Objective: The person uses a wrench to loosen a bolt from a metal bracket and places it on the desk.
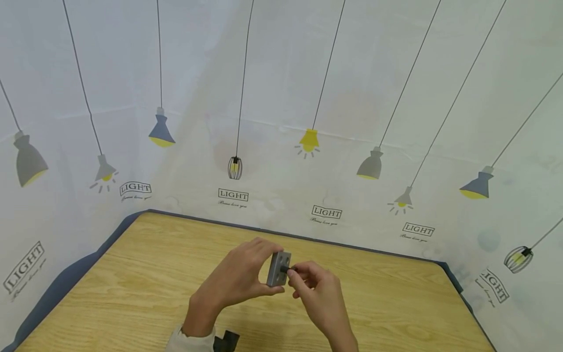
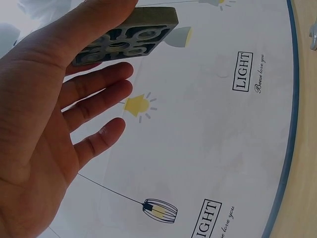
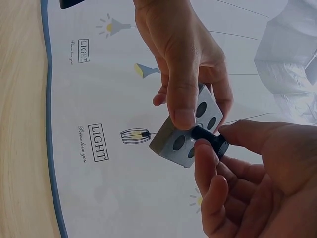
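Above the table, my left hand [image 1: 239,271] grips a small grey metal block [image 1: 274,270] between thumb and fingers. Round holes pierce the block's face, seen in the right wrist view, where the block [image 3: 171,141] is tilted. My right hand [image 1: 320,296] pinches a black bolt [image 3: 214,141] between thumb and index finger, head outward. The bolt's tip meets the block's middle hole; how deep it sits cannot be told. In the left wrist view the block's other side [image 2: 133,37] has recesses and rings, with the other left fingers [image 2: 99,101] held apart from it.
Beneath the hands lies a wood-grain table [image 1: 132,278] with a dark blue border along its back. A white sheet printed with lamps [image 1: 272,98] stands around the back and sides. A black device [image 1: 226,341] is at the left wrist.
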`<state>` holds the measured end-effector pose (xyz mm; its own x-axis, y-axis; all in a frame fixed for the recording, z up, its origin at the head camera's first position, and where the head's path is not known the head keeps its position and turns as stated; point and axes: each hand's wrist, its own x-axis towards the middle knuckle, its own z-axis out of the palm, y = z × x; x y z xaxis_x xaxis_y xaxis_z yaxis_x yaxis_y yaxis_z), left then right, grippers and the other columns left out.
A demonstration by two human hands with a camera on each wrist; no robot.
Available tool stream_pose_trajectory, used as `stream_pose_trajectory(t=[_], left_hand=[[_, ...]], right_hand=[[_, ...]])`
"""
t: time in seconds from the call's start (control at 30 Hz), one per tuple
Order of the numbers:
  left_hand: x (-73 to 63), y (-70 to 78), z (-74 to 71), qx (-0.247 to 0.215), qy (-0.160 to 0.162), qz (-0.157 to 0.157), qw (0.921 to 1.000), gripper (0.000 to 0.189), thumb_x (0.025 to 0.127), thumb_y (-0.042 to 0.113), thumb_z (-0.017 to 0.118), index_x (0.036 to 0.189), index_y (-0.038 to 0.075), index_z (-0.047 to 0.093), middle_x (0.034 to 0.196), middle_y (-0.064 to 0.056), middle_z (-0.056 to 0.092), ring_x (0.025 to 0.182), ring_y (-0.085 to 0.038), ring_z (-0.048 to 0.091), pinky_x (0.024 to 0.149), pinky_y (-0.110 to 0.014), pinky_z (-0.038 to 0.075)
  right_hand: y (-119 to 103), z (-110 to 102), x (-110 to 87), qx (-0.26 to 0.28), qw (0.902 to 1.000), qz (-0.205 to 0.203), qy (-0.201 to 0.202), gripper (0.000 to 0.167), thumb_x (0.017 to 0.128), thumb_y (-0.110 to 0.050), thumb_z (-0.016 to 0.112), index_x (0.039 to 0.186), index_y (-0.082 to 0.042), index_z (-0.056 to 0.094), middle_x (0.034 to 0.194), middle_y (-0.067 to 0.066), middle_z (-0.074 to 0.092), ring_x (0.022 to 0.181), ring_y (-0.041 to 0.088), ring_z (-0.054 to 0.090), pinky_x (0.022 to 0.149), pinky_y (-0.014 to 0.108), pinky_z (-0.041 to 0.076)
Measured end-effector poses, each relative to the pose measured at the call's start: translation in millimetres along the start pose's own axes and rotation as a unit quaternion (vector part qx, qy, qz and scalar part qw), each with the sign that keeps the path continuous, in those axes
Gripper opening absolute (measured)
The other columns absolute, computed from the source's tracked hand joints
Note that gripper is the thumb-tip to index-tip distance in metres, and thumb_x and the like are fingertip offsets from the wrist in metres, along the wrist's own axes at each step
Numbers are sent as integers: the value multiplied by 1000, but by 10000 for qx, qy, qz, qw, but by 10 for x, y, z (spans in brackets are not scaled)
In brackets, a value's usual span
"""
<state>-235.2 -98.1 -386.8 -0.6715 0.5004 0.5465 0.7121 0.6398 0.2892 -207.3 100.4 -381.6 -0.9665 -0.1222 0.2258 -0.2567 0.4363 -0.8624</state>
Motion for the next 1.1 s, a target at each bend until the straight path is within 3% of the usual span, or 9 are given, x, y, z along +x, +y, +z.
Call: stream_pose_trajectory(t=[0.4, 0.8, 0.93, 1.1], left_hand=[[1, -7, -1, 3, 60, 20, 10000, 67, 70, 44, 89, 125, 17, 61, 116, 6, 65, 108, -10, 61, 87, -34, 55], [-6, -8, -12, -13, -17, -85, 10000, 65, 72, 45, 87, 126, 20, 60, 117, 8, 64, 108, -9, 60, 89, -32, 54], [-5, -11, -12, 9, 3, -71, 10000, 65, 72, 45, 87, 126, 19, 61, 117, 8, 64, 109, -9, 60, 90, -32, 54], [1, -20, -8, 40, 37, -32, 10000, 66, 72, 45, 87, 126, 18, 61, 117, 7, 64, 108, -9, 60, 89, -32, 54]], right_hand=[[-3, -25, -14, -50, 9999, -139, 46, 19, 92, -20, 71, 105, -5, 73, 86, 6, 71, 61, 7, 63, 55, 22, 54], [3, -13, -19, -178, 9994, -258, 133, 17, 88, -10, 74, 105, -9, 73, 86, 6, 70, 60, 7, 63, 54, 21, 53], [2, -19, -22, -155, 9993, -345, 77, 22, 90, -14, 73, 111, -7, 71, 87, 7, 69, 61, 8, 64, 54, 21, 53], [0, -18, -12, -258, 9996, -131, 35, 36, 93, -27, 71, 123, -7, 66, 92, 7, 70, 62, 14, 66, 54, 23, 52]])
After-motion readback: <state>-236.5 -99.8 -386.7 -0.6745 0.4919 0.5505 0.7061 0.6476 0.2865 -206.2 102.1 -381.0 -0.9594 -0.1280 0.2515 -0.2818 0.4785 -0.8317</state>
